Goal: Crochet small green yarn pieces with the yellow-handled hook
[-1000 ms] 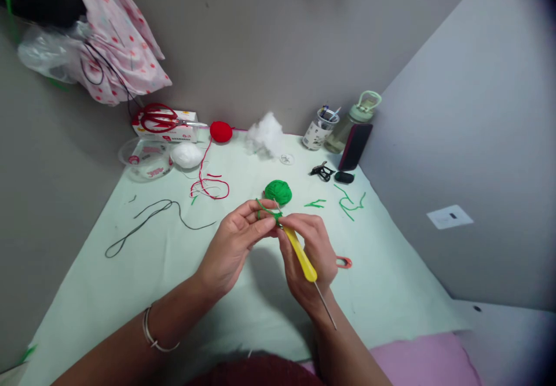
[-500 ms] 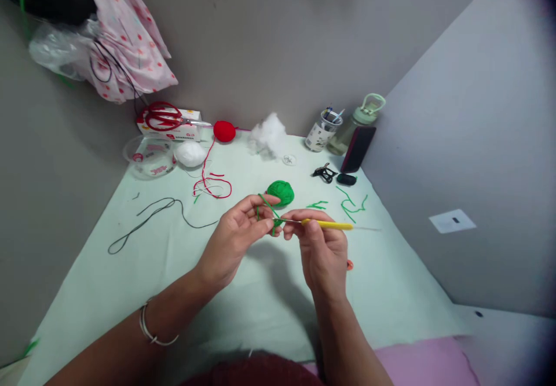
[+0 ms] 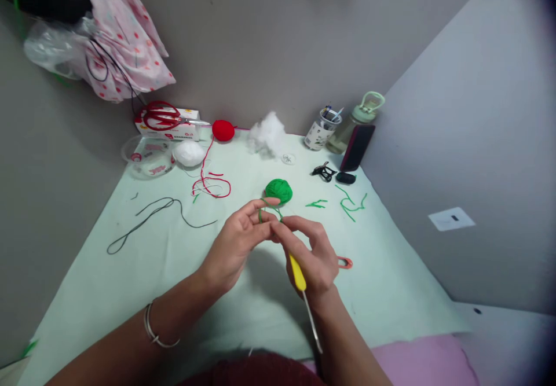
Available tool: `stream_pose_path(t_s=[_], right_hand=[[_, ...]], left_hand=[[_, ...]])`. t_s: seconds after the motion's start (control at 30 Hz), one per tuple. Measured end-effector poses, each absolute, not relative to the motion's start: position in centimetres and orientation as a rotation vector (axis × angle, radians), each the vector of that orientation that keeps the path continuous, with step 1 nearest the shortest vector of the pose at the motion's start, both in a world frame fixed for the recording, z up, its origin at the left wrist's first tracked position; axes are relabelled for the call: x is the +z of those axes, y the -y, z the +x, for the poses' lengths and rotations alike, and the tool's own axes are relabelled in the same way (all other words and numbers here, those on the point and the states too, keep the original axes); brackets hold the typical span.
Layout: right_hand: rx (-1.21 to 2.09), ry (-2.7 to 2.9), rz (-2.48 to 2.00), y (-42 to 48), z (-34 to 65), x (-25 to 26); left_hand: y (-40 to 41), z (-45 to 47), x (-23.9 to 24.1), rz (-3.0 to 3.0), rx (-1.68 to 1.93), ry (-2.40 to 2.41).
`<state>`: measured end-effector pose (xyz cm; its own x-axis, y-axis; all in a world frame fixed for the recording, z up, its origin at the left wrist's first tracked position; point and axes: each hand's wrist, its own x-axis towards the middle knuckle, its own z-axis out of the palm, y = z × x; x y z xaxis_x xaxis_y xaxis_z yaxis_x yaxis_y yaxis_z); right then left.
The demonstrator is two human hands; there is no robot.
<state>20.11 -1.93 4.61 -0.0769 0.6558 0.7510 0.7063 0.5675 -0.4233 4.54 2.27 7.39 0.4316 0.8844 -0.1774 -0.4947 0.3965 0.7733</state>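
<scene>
Yellow-handled metal hook just swung back, tucked in the closed right hand, probably freeing it for the looped green yarn pinched in the left hand.

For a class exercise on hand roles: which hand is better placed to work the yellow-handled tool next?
Probably the right hand: it holds the yellow-handled tool, while green yarn runs over fingers of the left hand.
</scene>
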Motion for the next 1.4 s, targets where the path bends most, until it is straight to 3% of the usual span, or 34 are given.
stream_pose_path(t_s=[0.1, 0.4, 0.67, 0.9, 1.17, 1.4], right_hand=[[-0.025, 1.692, -1.095, 2.0, 19.9, 4.7], [0.710, 1.135, -0.936, 0.9, 19.4, 6.7], [0.559, 1.300, -0.966, 0.8, 18.8, 6.6], [0.077, 1.608, -1.048, 1.4, 18.9, 5.5], [0.730, 1.115, -0.913, 0.6, 19.9, 6.6], [0.740, 1.176, -0.952, 0.7, 19.5, 6.3]], left_hand=[[-2.4, 4.5, 7.4, 0.550, 0.843, -0.579], [-2.5, 4.0, 8.0, 0.717, 0.941, -0.624], [-2.2, 4.6, 7.6, 0.801, 0.967, -0.634], [-2.2, 4.7, 7.3, 0.565, 0.894, -0.616], [-2.8, 4.2, 7.5, 0.584, 0.920, -0.622], [-2.3, 4.6, 7.4, 0.743, 0.895, -0.601]])
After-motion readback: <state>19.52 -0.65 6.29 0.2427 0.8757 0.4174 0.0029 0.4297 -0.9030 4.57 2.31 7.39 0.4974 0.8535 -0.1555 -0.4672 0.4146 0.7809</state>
